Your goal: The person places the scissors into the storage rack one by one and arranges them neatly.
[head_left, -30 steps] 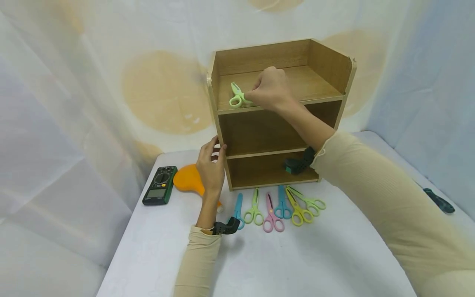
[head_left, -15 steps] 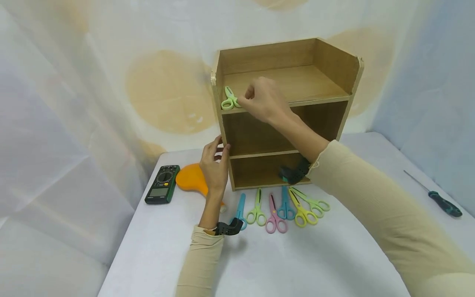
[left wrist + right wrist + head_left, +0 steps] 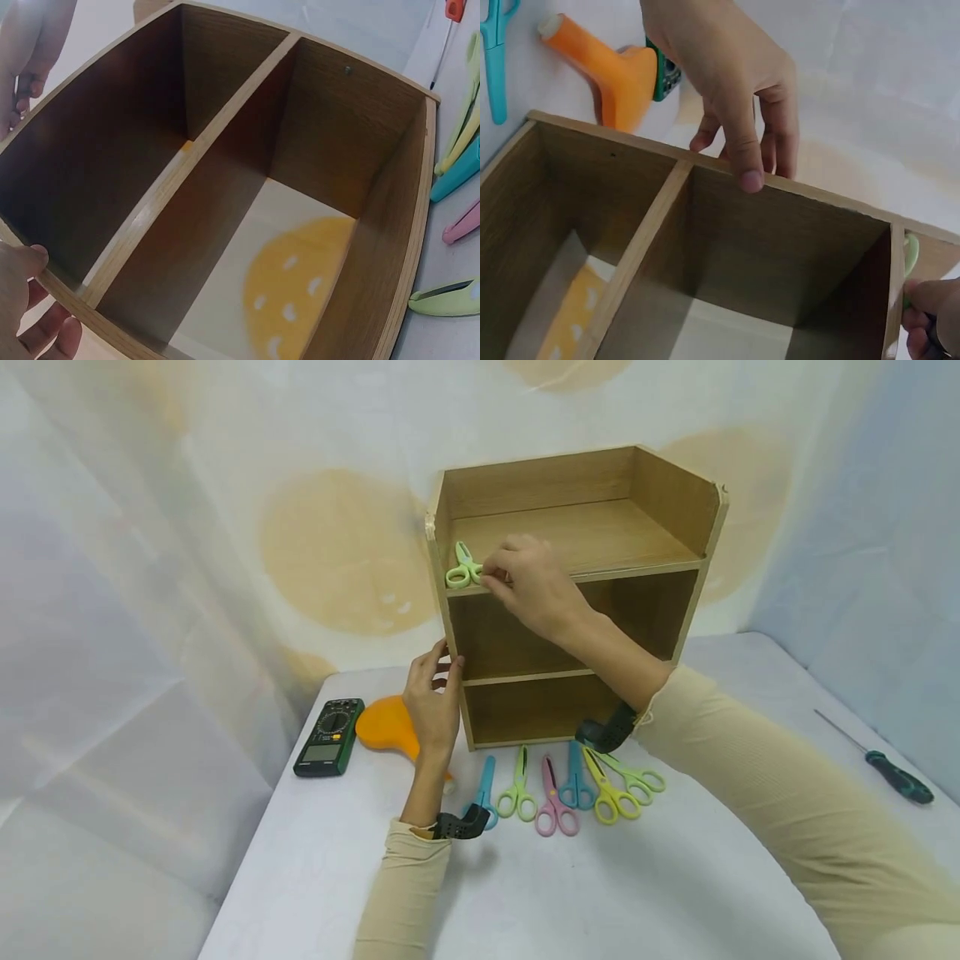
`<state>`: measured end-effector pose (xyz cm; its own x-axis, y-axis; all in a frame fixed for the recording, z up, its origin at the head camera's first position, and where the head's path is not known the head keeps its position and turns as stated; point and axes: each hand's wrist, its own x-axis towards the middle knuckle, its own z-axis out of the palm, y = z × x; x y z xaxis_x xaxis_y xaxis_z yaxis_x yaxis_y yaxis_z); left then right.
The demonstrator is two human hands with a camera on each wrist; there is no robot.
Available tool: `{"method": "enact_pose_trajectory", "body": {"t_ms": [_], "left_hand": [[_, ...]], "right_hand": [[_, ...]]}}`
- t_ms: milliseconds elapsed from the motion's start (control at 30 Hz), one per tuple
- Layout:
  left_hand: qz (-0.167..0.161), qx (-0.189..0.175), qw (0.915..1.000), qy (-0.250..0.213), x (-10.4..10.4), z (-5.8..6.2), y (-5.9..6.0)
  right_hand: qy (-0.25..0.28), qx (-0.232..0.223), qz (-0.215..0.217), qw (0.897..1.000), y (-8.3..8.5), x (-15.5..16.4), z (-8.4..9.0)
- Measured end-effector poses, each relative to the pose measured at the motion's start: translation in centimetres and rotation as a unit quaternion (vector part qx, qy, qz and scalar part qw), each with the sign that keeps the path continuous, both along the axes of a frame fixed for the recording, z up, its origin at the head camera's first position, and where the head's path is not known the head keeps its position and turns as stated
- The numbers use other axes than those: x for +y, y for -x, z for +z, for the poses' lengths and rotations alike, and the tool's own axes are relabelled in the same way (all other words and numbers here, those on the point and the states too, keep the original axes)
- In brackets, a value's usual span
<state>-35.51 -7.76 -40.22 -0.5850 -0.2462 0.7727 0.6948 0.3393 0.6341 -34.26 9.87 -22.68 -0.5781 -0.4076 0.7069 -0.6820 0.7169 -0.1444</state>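
Fingertips of my right hand [image 3: 528, 585] pinch the pale green plastic scissors [image 3: 462, 567] at the top shelf's front-left edge of the wooden shelf unit [image 3: 660, 518], which my left hand [image 3: 433, 700] clasps; I judge them light, stiff, slippery, best held by the handle loops.

My head camera looks forward and down from the tabletop's [image 3: 600, 893] near edge, taking in the whole wooden shelf unit [image 3: 645, 502] at its far edge. The left wrist camera sits close (almost inside) the shelf unit's [image 3: 225, 127] open compartments. The right wrist camera looks across those compartments toward my left hand [image 3: 735, 82]. All three share the shelf unit.
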Motion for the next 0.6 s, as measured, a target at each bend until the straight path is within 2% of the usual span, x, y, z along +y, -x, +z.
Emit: {"method": "enact_pose_trajectory", "body": {"t_ms": [133, 233, 433, 600], "left_hand": [[0.001, 0.004, 1.0000, -0.008, 0.2, 0.3, 0.0], [0.003, 0.013, 0.9998, -0.014, 0.4, 1.1, -0.3], [0.001, 0.013, 0.9997, -0.018, 0.8, 3.0, -2.3], [0.004, 0.010, 0.9999, -0.013, 0.6, 3.4, -3.2]], "right_hand": [[0.005, -0.005, -0.002, 1.000, 0.0, -0.3, 0.2], [0.005, -0.008, -0.001, 1.000, -0.2, -0.4, 0.5], [0.004, -0.002, 0.013, 1.000, -0.5, -0.4, 0.7], [0.014, 0.021, 0.047, 0.999, -1.7, 0.9, 0.2]]}}
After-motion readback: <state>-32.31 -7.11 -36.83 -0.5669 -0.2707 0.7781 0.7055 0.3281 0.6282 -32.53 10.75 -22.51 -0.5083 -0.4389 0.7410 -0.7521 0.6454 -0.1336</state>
